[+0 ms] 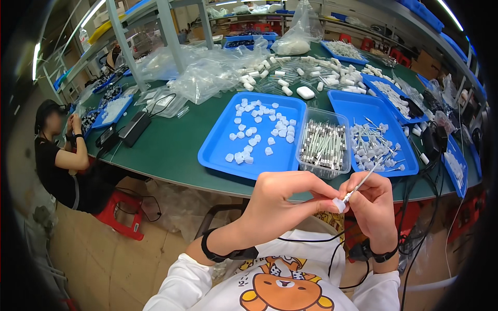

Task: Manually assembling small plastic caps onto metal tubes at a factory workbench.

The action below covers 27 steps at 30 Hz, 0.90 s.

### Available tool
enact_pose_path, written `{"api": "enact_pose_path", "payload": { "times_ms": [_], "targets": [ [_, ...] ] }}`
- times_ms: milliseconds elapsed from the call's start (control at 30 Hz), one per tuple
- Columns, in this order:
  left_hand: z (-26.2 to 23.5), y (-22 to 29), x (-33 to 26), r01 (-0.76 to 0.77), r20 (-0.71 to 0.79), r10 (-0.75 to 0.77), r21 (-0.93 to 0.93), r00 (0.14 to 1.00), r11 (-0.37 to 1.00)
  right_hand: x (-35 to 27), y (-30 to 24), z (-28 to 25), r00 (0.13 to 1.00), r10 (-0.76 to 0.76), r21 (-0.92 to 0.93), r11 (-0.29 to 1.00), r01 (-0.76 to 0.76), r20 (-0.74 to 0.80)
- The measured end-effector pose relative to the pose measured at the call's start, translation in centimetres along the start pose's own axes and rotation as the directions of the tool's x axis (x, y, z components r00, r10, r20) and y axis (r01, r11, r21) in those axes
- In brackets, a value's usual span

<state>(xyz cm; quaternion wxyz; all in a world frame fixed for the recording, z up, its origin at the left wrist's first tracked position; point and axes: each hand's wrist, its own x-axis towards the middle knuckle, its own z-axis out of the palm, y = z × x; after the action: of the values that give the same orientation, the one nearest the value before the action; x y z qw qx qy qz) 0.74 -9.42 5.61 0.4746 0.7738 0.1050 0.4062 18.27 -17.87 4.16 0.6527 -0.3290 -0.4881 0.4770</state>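
Note:
In front of my chest, both hands meet over one small part. My left hand (275, 199) pinches a translucent white plastic cap (340, 205) between thumb and fingertips. My right hand (374, 205) grips a thin pale rod with a metal end (367, 179); that end is at the cap. The fingers hide how far it sits inside. Just beyond my hands, a clear plastic box (322, 173) is full of similar rods with metal ends. On its left, a blue tray (215, 147) has loose white caps scattered in it. The blue tray on its right (345, 106) contains rods with caps on them.
Behind the trays lie many clear tubes and white cylindrical pieces (282, 83), beside crumpled plastic bags (202, 78). A white rounded case (305, 93) rests there. Black cables (433, 179) hang at the right table edge. At far left a person (62, 155) sits working.

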Motion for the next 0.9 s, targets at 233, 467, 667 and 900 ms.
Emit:
{"api": "enact_pose_path", "payload": {
  "times_ms": [233, 467, 667, 900],
  "targets": [
    [0.2, -0.1, -0.2, -0.13, -0.006, 0.131, 0.043, 0.991, 0.991, -0.1, 0.4, -0.1, 0.996, 0.034, 0.139, 0.989, -0.045, 0.077],
    [-2.1, -1.5, 1.3, -0.022, 0.061, 0.0, 0.362, 0.998, 0.932, 0.9, -2.1, -0.4, 0.992, -0.08, -0.344, 0.938, 0.041, -0.102],
    [-6.9, -6.7, 1.8, 0.231, -0.224, -0.093, 0.745, 0.97, 0.625, 5.0, -5.1, -10.2, 0.939, -0.297, -0.984, 0.023, -0.178, -0.177],
    [-7.7, -10.8, 1.7, 0.379, -0.296, -0.245, 0.803, 0.923, 0.459, 8.9, -4.1, -5.0, 0.968, 0.081, -0.972, 0.011, 0.236, 0.236]
  ]
}}
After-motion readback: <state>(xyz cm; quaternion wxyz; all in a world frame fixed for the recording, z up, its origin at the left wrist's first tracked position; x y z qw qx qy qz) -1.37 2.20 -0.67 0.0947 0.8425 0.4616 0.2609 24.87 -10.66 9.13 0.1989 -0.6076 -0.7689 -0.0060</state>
